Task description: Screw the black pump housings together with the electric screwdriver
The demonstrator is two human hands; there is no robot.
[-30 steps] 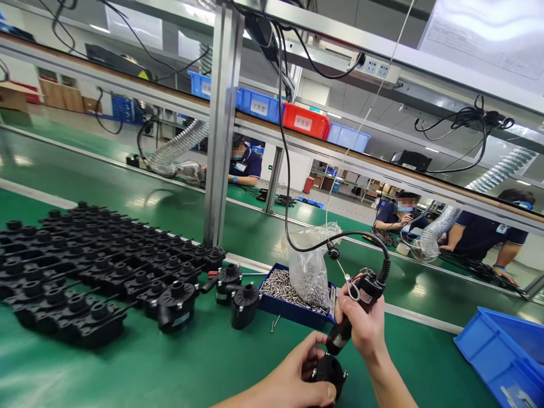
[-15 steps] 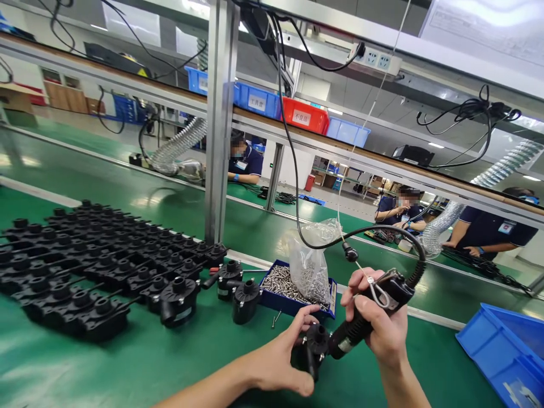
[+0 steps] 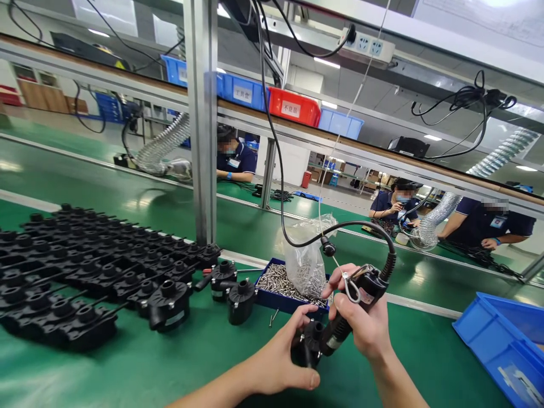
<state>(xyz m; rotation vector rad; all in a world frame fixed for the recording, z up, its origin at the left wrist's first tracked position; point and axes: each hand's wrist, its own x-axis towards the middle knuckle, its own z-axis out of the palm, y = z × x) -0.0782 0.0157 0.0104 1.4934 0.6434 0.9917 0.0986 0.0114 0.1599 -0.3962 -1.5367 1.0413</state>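
My left hand point(image 3: 280, 357) is closed round a small black pump housing point(image 3: 309, 341), holding it just above the green belt. My right hand point(image 3: 361, 323) grips a black electric screwdriver point(image 3: 355, 309), tilted, with its tip down at the housing. A black cable and a thin suspension cord run up from the tool. Right behind my hands stands a blue tray of screws point(image 3: 284, 288) with a clear plastic bag of screws point(image 3: 305, 263) on it.
Several black pump housings point(image 3: 85, 266) lie in rows on the green belt point(image 3: 170, 368) to the left, two more point(image 3: 232, 286) by the tray. A metal post point(image 3: 203, 124) rises behind them. A blue bin point(image 3: 501, 345) sits at right. People work at the far bench.
Both hands with the housing and screwdriver have shifted slightly left and up in view. The screwdriver is more upright than half a second ago, and the view has turned a little.
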